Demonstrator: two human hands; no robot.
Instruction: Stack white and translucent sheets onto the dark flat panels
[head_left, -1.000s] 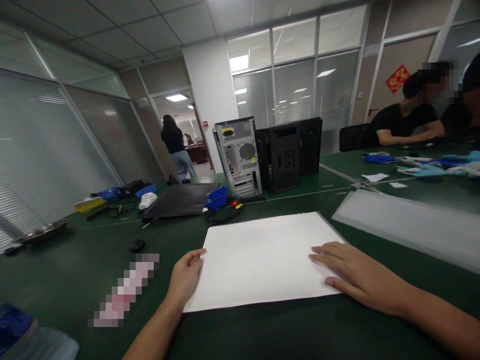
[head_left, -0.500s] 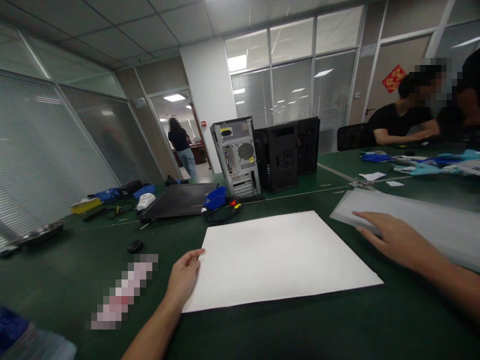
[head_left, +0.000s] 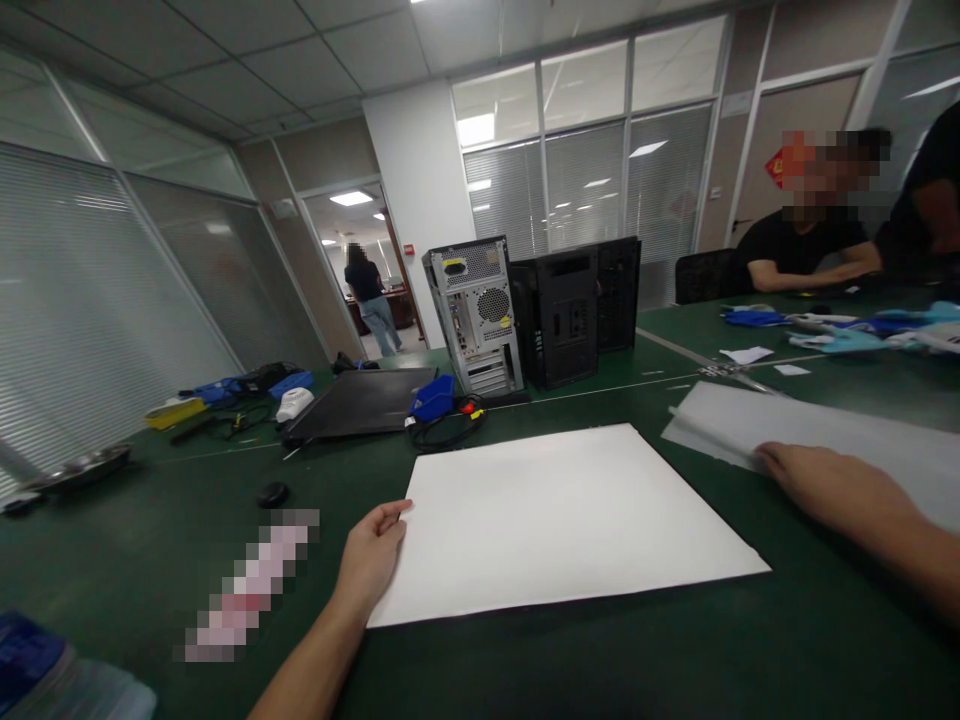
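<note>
A flat white panel (head_left: 570, 520) with a thin dark edge lies on the green table in front of me. My left hand (head_left: 373, 560) holds its left edge, the thumb side over the white surface and the other fingers partly hidden. To the right, my right hand (head_left: 832, 490) pinches the near edge of a translucent white sheet (head_left: 847, 420). This sheet seems to be more than one layer, since its left corner shows two offset edges. My right fingertips are partly hidden behind the hand.
Computer cases (head_left: 484, 315) stand behind the panel. A dark flat screen-like panel (head_left: 367, 400), a blue bin (head_left: 433, 398) and a coiled cable (head_left: 446, 430) lie back left. A black round object (head_left: 272, 494) sits left. Gloves (head_left: 847, 335) lie far right, near a seated person (head_left: 806, 245).
My right hand has moved right and its fingers have closed on the translucent sheet's near edge, whose left corner now shows separated layers. My left hand stays on the white panel.
</note>
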